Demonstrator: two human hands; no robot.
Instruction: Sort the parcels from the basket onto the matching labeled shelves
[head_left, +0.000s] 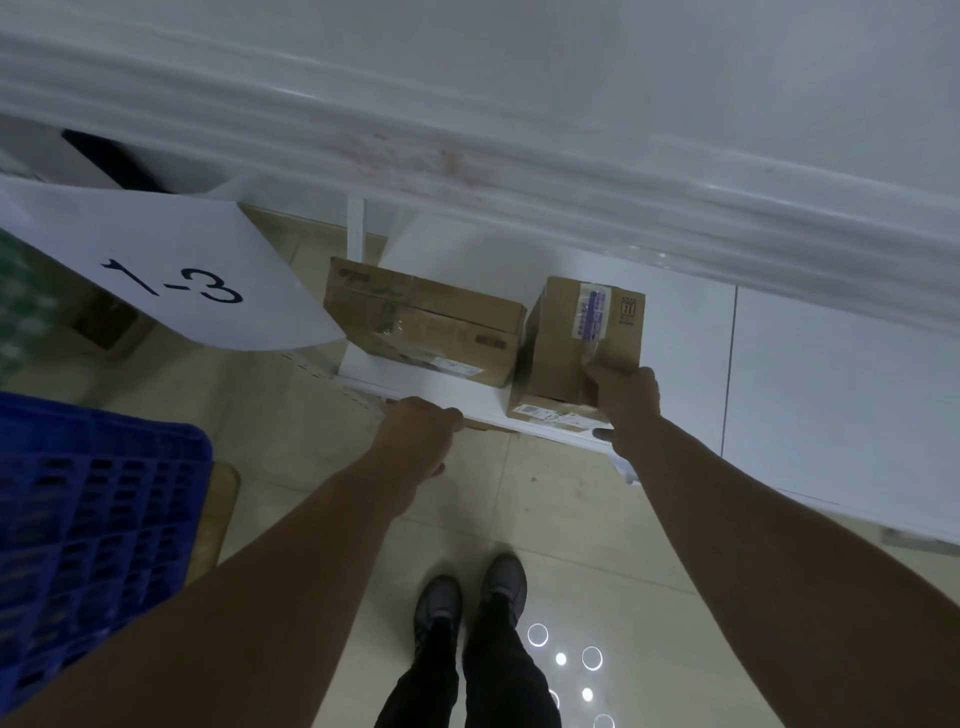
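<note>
Right hand (626, 397) grips the box (582, 332), which stands upright on the shelf (441, 392) at the hand's 11 o'clock. Left hand (418, 434), farther off at 9 o'clock, curls over the shelf edge.

- Small brown cardboard parcel (582, 343), taped, standing upright on the white shelf (457, 392); my right hand (626, 400) grips its near corner.
- Flatter brown parcel (421, 322) lying just to its left.
- My left hand (415, 441) curls over the shelf's front edge.
- Paper label (171, 280) reads "1-3".
- Blue basket (93, 519), low on my left.
</note>
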